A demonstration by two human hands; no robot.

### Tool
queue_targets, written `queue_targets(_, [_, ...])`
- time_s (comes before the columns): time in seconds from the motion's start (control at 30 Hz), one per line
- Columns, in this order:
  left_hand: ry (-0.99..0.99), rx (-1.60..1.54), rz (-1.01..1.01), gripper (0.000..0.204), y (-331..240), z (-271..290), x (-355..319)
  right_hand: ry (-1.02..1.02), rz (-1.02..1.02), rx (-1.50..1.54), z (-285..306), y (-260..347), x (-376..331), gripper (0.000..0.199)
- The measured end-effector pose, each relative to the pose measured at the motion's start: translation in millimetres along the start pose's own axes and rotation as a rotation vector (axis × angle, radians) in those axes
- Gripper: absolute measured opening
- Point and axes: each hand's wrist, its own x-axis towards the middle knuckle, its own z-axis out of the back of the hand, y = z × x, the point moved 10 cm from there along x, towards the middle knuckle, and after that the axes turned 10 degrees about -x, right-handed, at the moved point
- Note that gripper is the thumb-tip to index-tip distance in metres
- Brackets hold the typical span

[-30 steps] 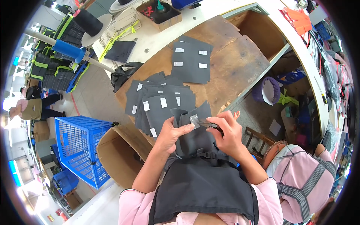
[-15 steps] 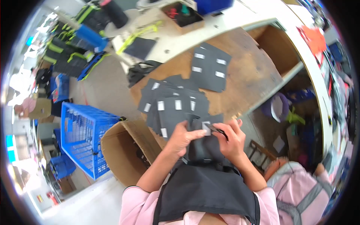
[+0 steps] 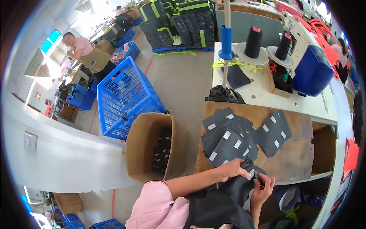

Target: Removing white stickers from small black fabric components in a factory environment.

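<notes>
My left hand (image 3: 231, 170) pinches a dark grey fabric piece (image 3: 248, 166) with a white label patch, thumb lying on top beside the patch. Close by on the right, my right hand (image 3: 263, 191) is closed round small dark thread snips (image 3: 260, 182), whose tip is at the patch. Whether the blades are touching a thread is too small to tell. Just beyond my hands, a spread pile of dark grey pieces (image 3: 225, 143) with white patches lies on a brown wooden board (image 3: 299, 156). Several white patches also show on separate dark grey pieces (image 3: 271, 133) to the right.
A cardboard box (image 3: 138, 147) with dark patched pieces inside stands left, beside a blue plastic crate (image 3: 126, 97). Behind the board, a white sewing table (image 3: 263, 91) carries thread cones (image 3: 253, 42) and a small parts box (image 3: 280, 82). Another person (image 3: 82, 47) stands far left.
My view has swung left, bringing the cardboard box and the crate further into sight. Both hands stay at the labelled piece, with the snips still in the right.
</notes>
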Motion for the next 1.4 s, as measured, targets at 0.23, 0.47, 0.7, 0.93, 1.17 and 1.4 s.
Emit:
queue_targets(0.23, [-0.005,-0.065,-0.116,0.045,6.2,3.9,14.0,-0.001,0.112,0.001,-2.9,2.0,-0.9,0.020])
queue_targets(0.47, [-0.109,-0.394,-0.400,0.039,-46.2,27.4,-0.8,0.142,-0.723,0.796,-40.6,-80.5,-41.8,0.036])
queue_targets(0.7, [-0.090,-0.621,-0.515,0.038,-25.7,14.4,13.7,0.132,-0.967,1.275,-85.9,-79.4,-41.9,0.018])
queue_targets(0.93, [-0.060,-0.505,-0.546,0.042,-12.1,7.6,-6.5,0.429,-1.322,1.080,-85.3,-50.0,-86.0,0.033])
queue_targets(1.17, [-0.671,0.282,-1.051,0.094,-93.7,66.6,-92.9,-0.036,-0.699,0.781,-32.5,-86.5,5.6,0.031])
queue_targets(1.4, [0.045,0.739,-0.647,0.096,-96.7,-11.1,-7.4,0.272,-0.385,0.421,-36.3,-9.4,51.7,0.009])
